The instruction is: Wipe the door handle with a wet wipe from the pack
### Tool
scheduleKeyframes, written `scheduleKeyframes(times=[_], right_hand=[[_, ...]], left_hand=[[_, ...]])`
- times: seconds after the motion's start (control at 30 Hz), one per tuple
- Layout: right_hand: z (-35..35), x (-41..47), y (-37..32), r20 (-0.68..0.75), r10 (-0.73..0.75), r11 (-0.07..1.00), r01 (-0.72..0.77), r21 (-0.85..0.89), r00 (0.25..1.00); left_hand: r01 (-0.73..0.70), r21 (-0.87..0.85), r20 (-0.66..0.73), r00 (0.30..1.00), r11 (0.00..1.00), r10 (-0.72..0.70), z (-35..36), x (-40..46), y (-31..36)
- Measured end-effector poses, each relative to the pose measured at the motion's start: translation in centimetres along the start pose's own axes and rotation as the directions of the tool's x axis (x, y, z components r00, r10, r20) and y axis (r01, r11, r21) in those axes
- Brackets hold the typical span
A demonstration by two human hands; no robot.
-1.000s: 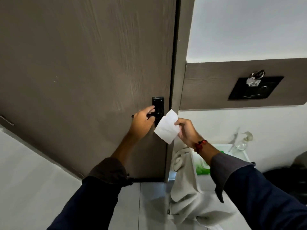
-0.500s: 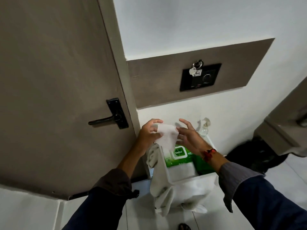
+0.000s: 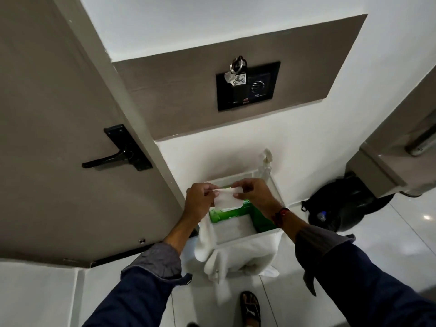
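Note:
A white wet wipe [image 3: 227, 198] is held folded between both hands above a white box. My left hand [image 3: 199, 202] pinches its left edge and my right hand [image 3: 253, 193] pinches its right edge. Under the wipe lies the green wipes pack [image 3: 226, 214], inside the white box [image 3: 247, 234]. The black lever door handle [image 3: 118, 154] sits on the brown door [image 3: 59, 114] to the left, well apart from both hands.
A white towel [image 3: 221, 263] hangs over the box front. A clear spray bottle [image 3: 265, 165] stands at the box's back. Keys [image 3: 234, 75] hang on a black wall panel. A black bag [image 3: 339, 208] lies on the floor right. A sandalled foot [image 3: 250, 308] is below.
The view swung from the door handle to the box. My left hand left the handle, joined the right on the wipe, and the wipe went from spread to folded above the pack.

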State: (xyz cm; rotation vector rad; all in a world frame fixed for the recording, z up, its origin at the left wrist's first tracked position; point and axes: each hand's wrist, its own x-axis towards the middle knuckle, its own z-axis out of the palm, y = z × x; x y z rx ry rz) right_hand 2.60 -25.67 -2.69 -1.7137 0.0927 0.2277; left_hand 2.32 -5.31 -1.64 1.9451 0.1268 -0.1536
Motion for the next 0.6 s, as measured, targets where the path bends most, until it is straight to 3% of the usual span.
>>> scheduleKeyframes(times=[0.13,0.23,0.33,0.5,0.6], right_hand=[[-1.0,-0.1,2.4,-0.095,0.056,0.976,-0.074,-0.207,0.994],[-1.7,-0.2,4.0,-0.033,0.165,0.943,-0.167,-0.288,0.986],[-2.0,-0.4,5.5,0.006,0.18,0.875,-0.157,-0.458,0.984],[-1.7,-1.4,7.8,0.109,0.217,0.628,-0.053,-0.776,0.97],[-0.7,-1.7,8.9,0.097,0.266,0.538,-0.064,-0.841,0.959]], left_hand=[[-0.03,0.32,0.026,0.999,0.947,0.023,3.0,0.2,-1.5],[0.044,0.441,0.089,0.992,0.896,-0.092,4.3,0.1,-2.2],[0.112,0.525,0.116,0.973,0.844,-0.201,5.3,-0.6,-2.5],[-0.068,0.826,0.18,0.973,0.56,-0.147,8.0,-2.9,-3.3],[-0.145,0.893,0.208,0.973,0.427,-0.104,8.3,-3.5,-4.4]])
